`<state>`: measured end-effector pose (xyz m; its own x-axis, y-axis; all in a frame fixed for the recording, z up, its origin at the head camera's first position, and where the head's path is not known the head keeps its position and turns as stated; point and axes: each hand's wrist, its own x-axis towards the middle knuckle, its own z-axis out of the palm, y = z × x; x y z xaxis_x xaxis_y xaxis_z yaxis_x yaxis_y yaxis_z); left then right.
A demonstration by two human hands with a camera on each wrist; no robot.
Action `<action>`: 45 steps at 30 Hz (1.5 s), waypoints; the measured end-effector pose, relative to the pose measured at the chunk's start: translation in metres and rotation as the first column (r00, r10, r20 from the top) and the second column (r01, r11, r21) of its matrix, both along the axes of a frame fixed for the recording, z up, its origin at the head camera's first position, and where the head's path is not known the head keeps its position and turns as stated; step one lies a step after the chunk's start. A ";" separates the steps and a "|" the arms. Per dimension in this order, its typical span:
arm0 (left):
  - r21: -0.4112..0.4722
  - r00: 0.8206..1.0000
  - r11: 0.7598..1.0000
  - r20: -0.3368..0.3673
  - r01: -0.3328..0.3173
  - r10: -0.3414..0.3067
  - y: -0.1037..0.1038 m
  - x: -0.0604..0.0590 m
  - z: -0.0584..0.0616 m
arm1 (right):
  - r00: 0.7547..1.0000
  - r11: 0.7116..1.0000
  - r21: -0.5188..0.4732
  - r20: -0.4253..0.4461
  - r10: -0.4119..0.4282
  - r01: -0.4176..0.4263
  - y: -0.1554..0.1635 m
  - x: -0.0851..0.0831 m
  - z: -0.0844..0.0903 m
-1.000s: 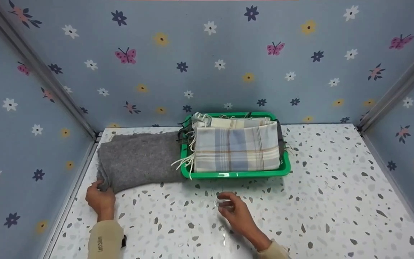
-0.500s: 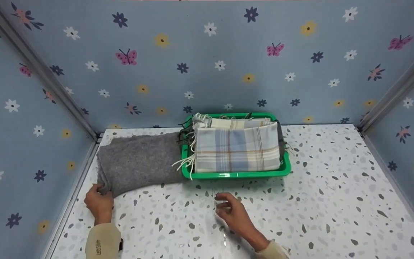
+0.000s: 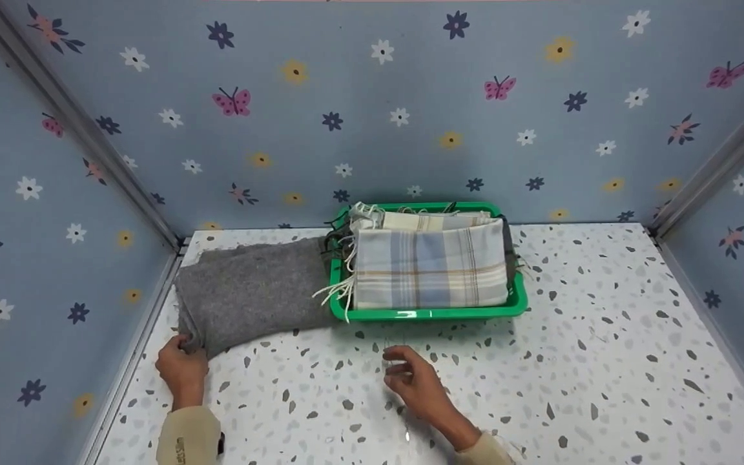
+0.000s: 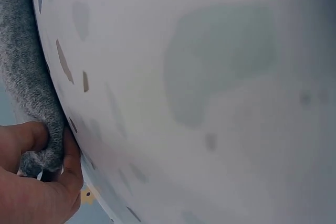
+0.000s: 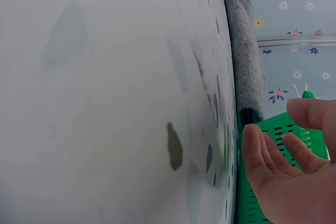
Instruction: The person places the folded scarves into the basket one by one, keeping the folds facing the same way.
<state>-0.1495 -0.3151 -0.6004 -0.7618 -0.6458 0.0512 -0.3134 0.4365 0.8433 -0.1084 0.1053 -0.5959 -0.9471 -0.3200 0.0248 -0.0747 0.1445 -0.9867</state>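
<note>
Where the head view stops below, the left sleeve [image 3: 189,436] is cut off, and its lettering is only partly legible. Just above it the left hand [image 3: 183,368] pinches the near left corner of the gray cloth [image 3: 256,290], thumb on one side and fingers on the other, the fold squeezed narrowly between them. That cloth lies folded on the left of the speckled surface [image 3: 320,400]; its right end is lost at the green basket [image 3: 430,314] — whether it runs beneath or stops alongside cannot be told. Cream fringe [image 3: 349,284] hangs over the basket's left rim and hides some of it. Inside, a plaid cloth [image 3: 430,268] covers most of what lies under it. Near the basket's front, apart from it, the right hand [image 3: 418,386] has loosely bent fingers and the thumb set away from them — a moderate gap; whether it touches the surface is hard to make out. The right sleeve [image 3: 485,450] is cut off too. At the basket's right end, dark cloth [image 3: 510,248] shows only as a strip.
</note>
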 end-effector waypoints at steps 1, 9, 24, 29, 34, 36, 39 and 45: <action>-0.005 1.000 1.000 0.000 0.002 -0.002 0.000 0.001 0.000 | 1.000 1.000 0.001 0.001 0.002 -0.002 0.000 0.000 0.000; -0.026 1.000 0.999 0.006 0.026 -0.026 0.002 0.005 0.002 | 1.000 1.000 0.026 0.001 0.002 -0.002 -0.005 -0.001 0.000; -0.022 0.998 0.999 0.053 0.034 -0.033 0.002 0.007 0.004 | 0.999 1.000 0.027 -0.035 0.015 -0.014 -0.009 -0.002 0.001; -0.031 0.998 0.999 0.047 0.040 -0.039 0.002 0.011 0.004 | 0.999 1.000 0.016 -0.035 0.015 -0.015 -0.011 -0.002 -0.001; -0.030 0.997 0.998 0.054 0.051 -0.049 0.001 0.014 0.004 | 0.999 0.999 0.020 -0.039 0.026 -0.025 -0.012 -0.001 -0.001; -0.027 0.997 0.998 0.060 0.056 -0.054 0.001 0.015 0.005 | 0.999 0.999 0.028 -0.044 0.029 -0.028 -0.012 -0.001 -0.001; -0.016 0.995 0.998 0.072 0.068 -0.067 0.001 0.016 0.005 | 0.999 0.999 0.038 -0.045 0.029 -0.027 -0.013 -0.002 -0.001; -0.010 0.992 0.996 0.087 0.093 -0.092 0.000 0.019 0.006 | 0.998 0.999 0.044 -0.053 0.020 -0.018 -0.016 -0.003 -0.002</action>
